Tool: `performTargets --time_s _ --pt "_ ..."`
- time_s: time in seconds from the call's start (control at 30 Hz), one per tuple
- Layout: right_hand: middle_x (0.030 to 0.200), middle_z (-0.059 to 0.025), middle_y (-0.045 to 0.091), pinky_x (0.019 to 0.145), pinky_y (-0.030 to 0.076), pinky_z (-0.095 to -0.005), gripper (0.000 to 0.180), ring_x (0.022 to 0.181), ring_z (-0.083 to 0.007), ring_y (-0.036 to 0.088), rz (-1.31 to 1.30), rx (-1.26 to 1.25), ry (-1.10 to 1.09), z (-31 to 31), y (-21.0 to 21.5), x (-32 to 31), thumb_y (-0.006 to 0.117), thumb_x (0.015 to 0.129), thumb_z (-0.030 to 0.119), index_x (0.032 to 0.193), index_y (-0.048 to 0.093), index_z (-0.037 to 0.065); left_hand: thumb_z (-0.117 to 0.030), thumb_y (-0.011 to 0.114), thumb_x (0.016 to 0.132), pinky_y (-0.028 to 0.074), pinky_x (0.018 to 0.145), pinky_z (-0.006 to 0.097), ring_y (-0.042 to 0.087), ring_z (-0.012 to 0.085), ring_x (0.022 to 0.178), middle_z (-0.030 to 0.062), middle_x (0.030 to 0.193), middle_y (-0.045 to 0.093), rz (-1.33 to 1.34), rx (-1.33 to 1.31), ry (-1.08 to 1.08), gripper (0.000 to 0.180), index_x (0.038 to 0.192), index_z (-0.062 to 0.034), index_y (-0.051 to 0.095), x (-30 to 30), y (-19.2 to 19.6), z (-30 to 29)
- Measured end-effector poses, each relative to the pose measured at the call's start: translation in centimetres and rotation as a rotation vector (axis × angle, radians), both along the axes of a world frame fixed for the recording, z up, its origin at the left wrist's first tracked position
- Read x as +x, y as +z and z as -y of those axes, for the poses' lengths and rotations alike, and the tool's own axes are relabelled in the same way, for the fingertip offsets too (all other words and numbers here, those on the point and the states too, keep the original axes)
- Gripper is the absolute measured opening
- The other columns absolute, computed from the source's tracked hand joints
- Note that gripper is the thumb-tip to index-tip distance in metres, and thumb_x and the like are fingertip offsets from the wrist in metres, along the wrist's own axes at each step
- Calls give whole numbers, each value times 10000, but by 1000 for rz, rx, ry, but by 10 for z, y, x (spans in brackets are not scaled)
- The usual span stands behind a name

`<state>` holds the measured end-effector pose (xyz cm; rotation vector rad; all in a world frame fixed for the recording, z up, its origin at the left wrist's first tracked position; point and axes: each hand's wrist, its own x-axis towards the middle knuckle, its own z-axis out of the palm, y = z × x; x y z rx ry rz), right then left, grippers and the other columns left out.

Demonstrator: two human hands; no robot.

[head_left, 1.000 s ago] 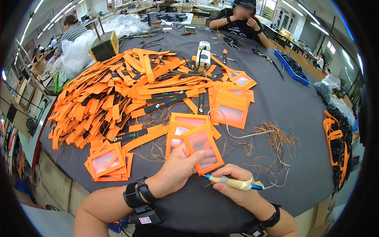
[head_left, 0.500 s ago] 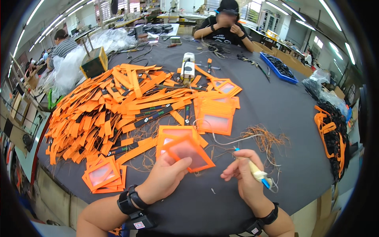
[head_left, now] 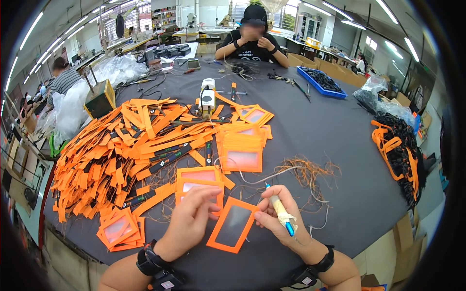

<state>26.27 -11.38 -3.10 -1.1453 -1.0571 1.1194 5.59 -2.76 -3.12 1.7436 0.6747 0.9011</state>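
An orange-framed clear window panel (head_left: 233, 225) tilts over the table in front of me. My right hand (head_left: 284, 220) pinches its upper right edge between thumb and finger. That same hand also holds a blue pen-like tool (head_left: 280, 208) wrapped in cream tape, with a pale cord trailing from it. My left hand (head_left: 191, 220) is to the left of the panel, fingers loosely bent and apart, with nothing seen in them. Just beyond the left fingers lie more orange-framed panels (head_left: 200, 173), partly covered by the hand. Farther off is a larger stack of panels (head_left: 241, 159).
A big heap of orange and black strips (head_left: 116, 160) covers the left side. Loose orange threads (head_left: 313, 169) lie right of centre. Beyond stand a white plug adapter (head_left: 207, 99) and a blue tray (head_left: 321, 83) of black parts. A person (head_left: 252, 41) sits across the table.
The panel has passed from my left hand to my right, and its window now faces up. My left hand has let go and moved left. The view has shifted slightly.
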Motion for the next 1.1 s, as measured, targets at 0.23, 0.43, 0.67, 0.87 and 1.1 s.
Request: performTargets --time_s 0.23,0.43,0.67,0.87,1.1 --pt "810 -29 590 657 483 -213 344 707 -76 575 319 50 110 2 3 -6 631 825 -12 1106 446 58 -161 644 874 393 530 228 508 75 614 25 719 563 -242 -92 -183 218 1025 -4 649 -5 2 5" --pt "787 -63 614 634 486 -236 323 686 -116 590 84 179 -126 -1 -6 0 509 955 190 1219 434 21 -199 700 794 467 604 325 595 215 669 112 807 626 -573 369 -120 248 926 2 638 -12 2 2" --pt "736 -67 571 592 455 -240 315 644 -119 558 -151 149 -106 3 3 9 471 972 255 1041 596 -25 -168 662 792 482 644 367 614 276 726 117 784 622 -795 281 -193 162 862 -29 617 -12 22 0" --pt "757 -43 569 589 457 -240 140 666 -110 560 -346 40 -85 4 9 2 558 914 147 969 559 18 -141 655 797 488 639 393 632 292 716 110 709 621 -621 531 -277 228 972 -26 564 -5 11 -8" --pt "719 -22 555 562 438 -225 112 631 -79 532 -383 54 -40 10 11 -1 601 892 134 879 539 42 -117 659 816 480 566 353 623 290 635 128 681 615 -681 135 -192 369 1096 14 459 -8 17 36"
